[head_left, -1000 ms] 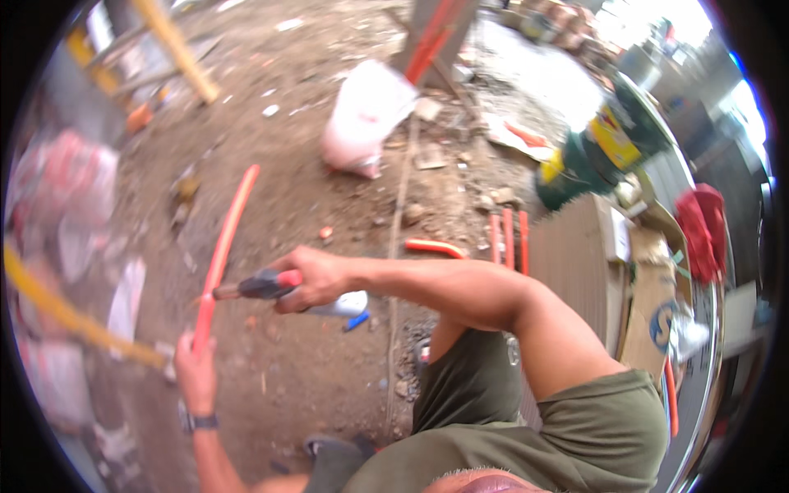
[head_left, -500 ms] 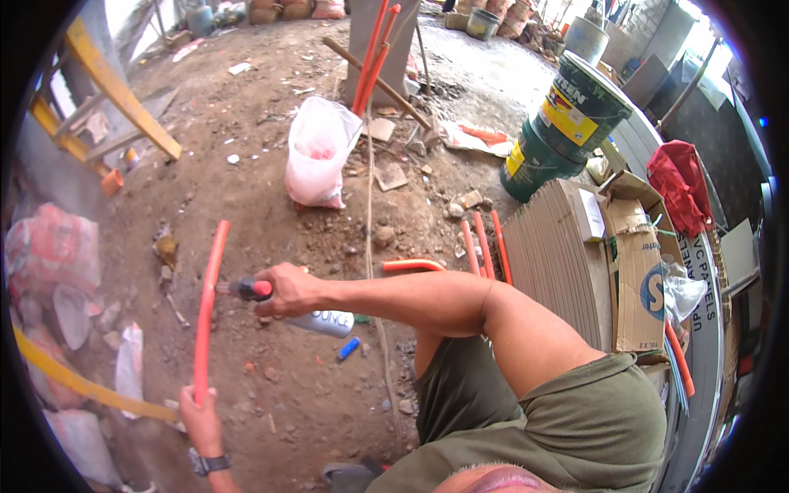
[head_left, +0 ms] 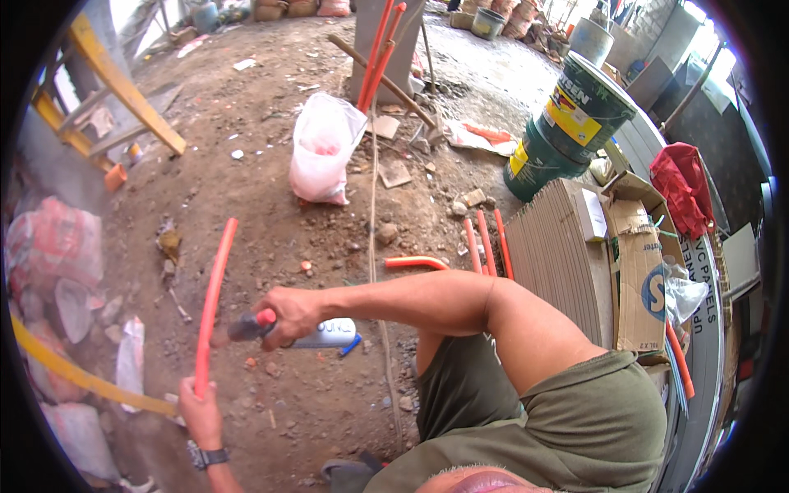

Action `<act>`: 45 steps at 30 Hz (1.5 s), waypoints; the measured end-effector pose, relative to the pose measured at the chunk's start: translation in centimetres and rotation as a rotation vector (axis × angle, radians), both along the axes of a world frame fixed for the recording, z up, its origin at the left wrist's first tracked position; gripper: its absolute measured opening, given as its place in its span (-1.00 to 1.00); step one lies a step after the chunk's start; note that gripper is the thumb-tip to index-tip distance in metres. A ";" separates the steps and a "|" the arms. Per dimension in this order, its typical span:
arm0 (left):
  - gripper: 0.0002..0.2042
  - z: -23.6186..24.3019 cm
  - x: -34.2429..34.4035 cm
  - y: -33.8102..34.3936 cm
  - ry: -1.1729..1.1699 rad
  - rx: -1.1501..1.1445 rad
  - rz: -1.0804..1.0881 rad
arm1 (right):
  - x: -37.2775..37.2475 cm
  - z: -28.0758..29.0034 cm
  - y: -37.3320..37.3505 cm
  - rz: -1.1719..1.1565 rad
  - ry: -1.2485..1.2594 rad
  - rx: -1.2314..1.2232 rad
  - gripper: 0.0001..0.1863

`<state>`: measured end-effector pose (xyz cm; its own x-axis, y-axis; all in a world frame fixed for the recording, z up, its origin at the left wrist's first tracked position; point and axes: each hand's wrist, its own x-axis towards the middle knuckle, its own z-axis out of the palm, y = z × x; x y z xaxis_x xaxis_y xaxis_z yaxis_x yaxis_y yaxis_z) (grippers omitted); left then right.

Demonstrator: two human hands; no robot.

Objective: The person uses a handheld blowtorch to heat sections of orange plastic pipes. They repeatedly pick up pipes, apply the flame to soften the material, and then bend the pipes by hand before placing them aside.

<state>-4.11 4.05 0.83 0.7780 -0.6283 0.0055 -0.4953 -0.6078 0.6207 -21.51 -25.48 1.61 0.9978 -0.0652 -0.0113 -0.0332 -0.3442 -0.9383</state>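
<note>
An orange plastic pipe (head_left: 215,294) stands roughly upright in the view, slightly curved. My left hand (head_left: 200,413), with a watch on its wrist, is closed round the pipe's lower end. My right hand (head_left: 293,315) grips a gas blowtorch (head_left: 329,334) with a silver-white canister and a dark nozzle with a red knob. The nozzle points left at the pipe's lower half, a short way above my left hand; I cannot make out a flame clearly. A blue lighter (head_left: 351,345) lies on the dirt beside the canister, partly covered by it.
A white plastic bag (head_left: 322,156) stands ahead on the dirt floor. More orange pipes (head_left: 485,238) lie by stacked brown boards (head_left: 551,255). Green buckets (head_left: 567,123) and a cardboard box (head_left: 639,287) stand at right. A yellow ladder (head_left: 123,86) is at far left.
My right hand has moved the torch down, so its nozzle now faces a lower part of the pipe, closer to my left hand. The canister now overlaps the lighter's place.
</note>
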 end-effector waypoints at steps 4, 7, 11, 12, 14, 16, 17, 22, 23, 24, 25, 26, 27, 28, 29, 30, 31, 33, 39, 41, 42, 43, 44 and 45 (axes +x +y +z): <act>-0.79 -0.1 -0.4 0.0 -0.049 -0.004 0.010 | -0.1 0.9 -1.0 -0.160 0.097 0.047 -0.66; -0.80 0.4 -1.0 -0.3 -0.056 -0.004 0.010 | -0.7 1.5 -1.9 -0.311 0.067 -0.011 -0.67; -0.76 0.2 -0.5 0.2 -0.029 0.013 0.038 | -0.6 1.6 0.0 -0.030 0.028 0.055 -0.66; -0.75 0.0 -0.3 0.5 -0.024 0.019 0.055 | -0.7 2.4 0.0 0.006 0.046 0.077 -0.64; -0.73 -0.3 -0.2 0.8 -0.022 -0.038 0.059 | 0.5 1.3 -1.1 -0.057 0.086 -0.118 -0.59; -0.70 0.7 -1.2 -0.4 -0.014 -0.060 0.046 | 0.7 0.3 -2.5 -0.296 0.163 -0.186 -0.57; -0.70 1.6 -1.6 -1.4 -0.013 -0.022 0.049 | 0.4 -0.3 -3.5 -0.380 0.278 -0.158 -0.58; -0.71 2.3 -1.3 -0.9 -0.166 0.031 0.112 | 0.1 2.6 -0.2 -0.065 0.203 0.072 -0.72; -0.71 2.4 -1.6 -1.0 -0.174 0.045 0.120 | 0.0 2.9 0.5 0.001 0.173 0.126 -0.71; -0.70 2.5 -1.8 -0.7 -0.184 0.062 0.122 | 0.0 2.9 1.0 0.060 0.141 0.184 -0.70; -0.71 2.3 -2.0 -0.6 -0.212 0.055 0.121 | 0.0 2.8 0.4 -0.012 0.171 0.154 -0.70; -0.71 2.1 -2.1 -0.6 -0.242 0.049 0.117 | 0.2 2.6 -0.3 -0.088 0.198 0.126 -0.69; -0.71 2.0 -2.1 -0.6 -0.274 0.045 0.110 | 0.5 2.5 -0.7 -0.167 0.222 0.100 -0.69; -0.71 2.0 -2.3 -0.8 -0.281 0.052 0.103 | 0.5 3.1 -0.8 -0.299 0.223 0.099 -0.71; -0.71 2.1 -2.5 -1.0 -0.290 0.058 0.095 | 0.9 1.7 -1.9 -0.361 0.222 -0.045 -0.73; -0.70 2.1 -2.6 -1.1 -0.298 0.065 0.085 | 0.6 1.5 -2.0 -0.353 0.235 0.010 -0.72; -0.70 2.0 -2.5 -1.0 -0.322 0.076 0.082 | 0.5 2.1 -1.5 -0.338 0.248 0.065 -0.72; -0.70 1.9 -2.4 -0.6 -0.379 0.105 0.080 | 0.1 2.4 0.2 -0.138 0.242 0.124 -0.71; -0.70 2.4 -2.5 -1.3 -0.437 0.178 0.047 | 0.6 2.3 -0.3 -0.126 0.182 0.159 -0.44; -0.70 2.3 -2.5 -1.3 -0.448 0.176 0.052 | 1.6 1.9 -2.0 -0.378 0.367 -0.022 -0.55; -0.70 2.6 -2.6 -1.4 -0.447 0.177 0.054 | 1.5 1.3 -2.9 -0.401 0.337 -0.037 -0.58; -0.70 2.7 -2.5 -1.2 -0.446 0.179 0.060 | 1.7 1.4 -2.9 -0.420 0.306 -0.051 -0.61; -0.69 2.6 -2.4 -0.8 -0.455 0.174 0.068 | 1.5 1.5 -2.4 -0.379 0.305 0.018 -0.62; -0.68 2.4 -2.1 -0.3 -0.463 0.169 0.076 | 1.1 1.6 -1.7 -0.339 0.303 0.087 -0.63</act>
<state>-6.22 3.74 3.21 0.7613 -0.5920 0.2645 -0.6462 -0.7257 0.2359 -20.43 -27.14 3.18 0.8713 -0.3731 -0.3189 -0.4074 -0.1875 -0.8938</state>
